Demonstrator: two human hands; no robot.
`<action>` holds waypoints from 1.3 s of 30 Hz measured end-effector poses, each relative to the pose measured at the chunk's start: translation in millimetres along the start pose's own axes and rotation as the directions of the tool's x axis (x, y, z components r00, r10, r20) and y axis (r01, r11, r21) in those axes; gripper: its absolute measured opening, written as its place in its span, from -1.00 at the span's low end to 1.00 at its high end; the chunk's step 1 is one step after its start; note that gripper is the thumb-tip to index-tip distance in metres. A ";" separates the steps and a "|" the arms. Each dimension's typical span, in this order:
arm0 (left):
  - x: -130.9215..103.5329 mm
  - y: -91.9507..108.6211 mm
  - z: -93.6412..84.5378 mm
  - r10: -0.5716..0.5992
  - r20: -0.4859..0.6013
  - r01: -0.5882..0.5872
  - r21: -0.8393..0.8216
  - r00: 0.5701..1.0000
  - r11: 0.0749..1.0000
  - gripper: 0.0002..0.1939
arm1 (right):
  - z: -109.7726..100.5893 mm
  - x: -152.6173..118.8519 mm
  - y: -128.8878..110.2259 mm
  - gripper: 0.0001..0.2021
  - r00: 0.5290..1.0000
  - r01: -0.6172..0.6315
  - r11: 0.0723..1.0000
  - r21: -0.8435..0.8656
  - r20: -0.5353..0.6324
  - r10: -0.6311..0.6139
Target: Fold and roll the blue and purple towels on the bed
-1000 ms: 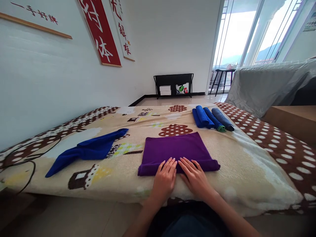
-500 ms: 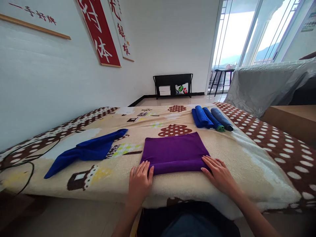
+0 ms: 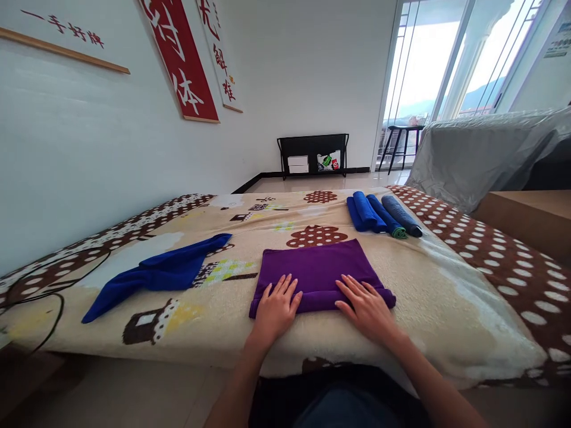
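Note:
A purple towel (image 3: 314, 264) lies on the bed in front of me, its near edge rolled into a band. My left hand (image 3: 277, 308) rests flat on the left part of that roll, fingers spread and pointing away from me. On the right part of the roll lies my right hand (image 3: 363, 303), also flat with its fingers apart. The roll's two ends stick out beyond my hands. To the left, a crumpled blue cloth (image 3: 160, 270) is spread loosely. Several rolled towels (image 3: 372, 214) in blue and dark blue sit side by side at the far right.
A patterned blanket (image 3: 214, 330) covers the bed, with a brown dotted border at both sides. Black cable (image 3: 57, 315) lies at the left edge. Beyond the bed stand a low black rack (image 3: 312, 145), a stool (image 3: 401, 142) and a plastic-covered piece of furniture (image 3: 473, 148).
Both hands have moved inward from the towel's near corners onto its rolled edge. The near edge now forms a thicker roll with its ends showing.

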State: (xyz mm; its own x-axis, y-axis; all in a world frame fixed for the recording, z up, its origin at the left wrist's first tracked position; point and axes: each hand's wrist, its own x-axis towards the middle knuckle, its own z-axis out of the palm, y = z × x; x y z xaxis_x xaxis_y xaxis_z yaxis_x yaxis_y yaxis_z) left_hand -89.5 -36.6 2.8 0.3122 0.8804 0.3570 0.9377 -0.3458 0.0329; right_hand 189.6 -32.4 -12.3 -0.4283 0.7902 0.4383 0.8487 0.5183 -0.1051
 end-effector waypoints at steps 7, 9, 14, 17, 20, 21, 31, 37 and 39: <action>-29.2 -41.4 -7.5 -0.382 0.083 0.378 0.066 0.920 0.923 -0.45 | 2.0 -20.4 70.0 -0.41 0.977 -0.174 0.985 -0.009 0.119 0.174; -40.7 -51.0 -5.9 -0.380 0.024 0.377 0.080 0.925 0.923 -0.48 | 4.4 -33.4 77.7 -0.42 0.985 -0.160 0.987 -0.021 0.063 0.161; -58.9 -59.7 -8.5 -0.200 -0.233 0.232 0.120 0.952 0.965 -0.55 | -1.7 -58.3 79.2 -0.49 0.984 -0.110 0.990 -0.086 -0.147 0.097; -66.5 -58.1 -16.4 0.085 -0.198 -0.065 0.107 0.977 0.992 -0.45 | -13.2 -67.9 80.0 -0.51 0.995 0.039 0.998 -0.047 -0.090 -0.043; -72.1 -59.3 -18.9 0.189 -0.146 -0.184 0.046 0.971 0.982 -0.37 | -19.5 -71.3 84.7 -0.49 0.995 0.100 0.994 0.043 0.020 -0.101; -73.2 -61.0 -17.6 0.174 -0.149 -0.173 0.024 0.973 0.985 -0.38 | -19.3 -70.6 86.7 -0.50 0.995 0.092 0.994 0.063 0.031 -0.094; -70.6 -83.7 -3.1 -0.078 -0.275 0.001 -0.268 0.958 0.963 -0.74 | -10.3 -52.9 96.3 -0.70 0.994 0.012 0.965 0.262 -0.112 0.018; -70.7 -84.9 -4.8 -0.260 -0.259 0.127 -0.439 0.930 0.890 -0.73 | -16.7 -48.6 94.6 -0.70 0.981 -0.105 0.899 0.425 -0.102 0.162; -67.0 -84.7 -3.3 -0.304 -0.227 0.168 -0.471 0.925 0.866 -0.72 | -15.1 -44.6 94.9 -0.69 0.975 -0.147 0.878 0.456 -0.085 0.207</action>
State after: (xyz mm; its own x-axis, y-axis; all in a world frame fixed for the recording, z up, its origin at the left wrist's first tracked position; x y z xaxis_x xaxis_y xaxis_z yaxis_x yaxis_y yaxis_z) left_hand -190.3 -67.3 -20.8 -0.0307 0.8458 0.5327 0.7924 -0.3042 0.5287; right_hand 293.9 -23.4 -28.3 -0.2154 0.8499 0.4809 0.6666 0.4878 -0.5636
